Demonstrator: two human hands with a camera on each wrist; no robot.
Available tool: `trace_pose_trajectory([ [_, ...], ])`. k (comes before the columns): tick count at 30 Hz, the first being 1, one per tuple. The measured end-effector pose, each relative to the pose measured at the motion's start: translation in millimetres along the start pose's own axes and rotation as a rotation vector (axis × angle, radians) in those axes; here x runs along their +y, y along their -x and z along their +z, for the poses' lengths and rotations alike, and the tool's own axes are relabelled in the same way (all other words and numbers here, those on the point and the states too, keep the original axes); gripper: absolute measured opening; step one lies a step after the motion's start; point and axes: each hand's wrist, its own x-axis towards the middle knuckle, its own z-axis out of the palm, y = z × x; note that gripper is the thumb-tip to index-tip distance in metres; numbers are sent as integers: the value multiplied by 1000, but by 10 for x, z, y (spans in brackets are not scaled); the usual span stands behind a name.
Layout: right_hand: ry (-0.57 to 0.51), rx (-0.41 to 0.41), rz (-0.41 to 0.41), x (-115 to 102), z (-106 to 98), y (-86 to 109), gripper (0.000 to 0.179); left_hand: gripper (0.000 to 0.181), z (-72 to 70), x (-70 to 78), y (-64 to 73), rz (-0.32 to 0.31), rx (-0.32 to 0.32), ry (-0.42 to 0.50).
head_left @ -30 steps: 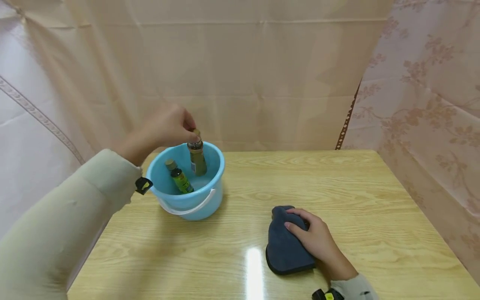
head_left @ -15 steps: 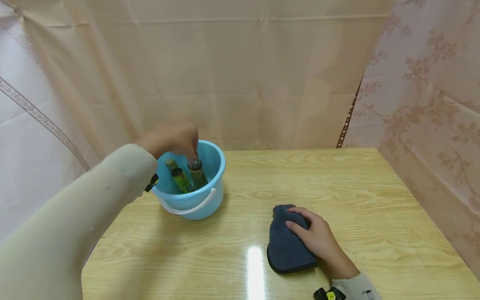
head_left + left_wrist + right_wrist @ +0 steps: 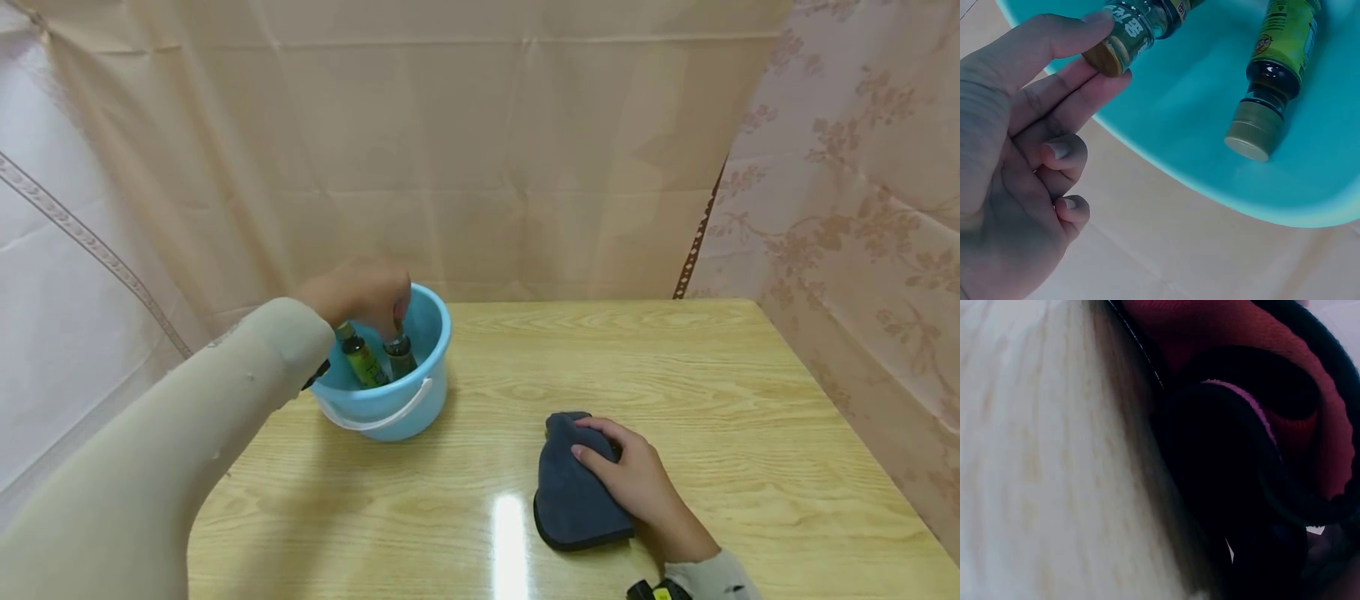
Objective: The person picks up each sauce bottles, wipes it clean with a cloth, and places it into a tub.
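Note:
In the head view, my left hand [image 3: 367,296] reaches over the light blue bucket [image 3: 420,417]. Thumb and fingers pinch the brown cap of a small glass bottle [image 3: 402,360], which stands inside, slightly tilted. The left wrist view shows white lettering near this bottle's cap [image 3: 1105,57]. Beside it, a green-labelled dark bottle [image 3: 364,365] leans against the bucket wall. On the table, my right hand [image 3: 637,479] grips a folded dark grey-blue cloth [image 3: 573,500], thumb on top. Its reddish-pink inner side [image 3: 1329,412] shows in the right wrist view.
The bucket's white handle [image 3: 408,406] hangs down its front side. Everything stands on a wood-grain table [image 3: 712,392]. A beige curtain [image 3: 525,167] hangs behind the far edge, and a flowered one [image 3: 862,208] hangs along the right.
My left hand has lowered the glass bottle deeper into the bucket, moving down and slightly right. The right hand and the cloth have stayed in place.

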Motion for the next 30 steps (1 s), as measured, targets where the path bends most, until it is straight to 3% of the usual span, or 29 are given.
trace_pose_trajectory([
  [11,-18,-4,6,-20,-9,13,37,14,95,-53,-47,-34,-10,16],
  [30,-11,-2,-10,-5,-5,2,37,14,153,-75,-55,-39,-13,-1],
])
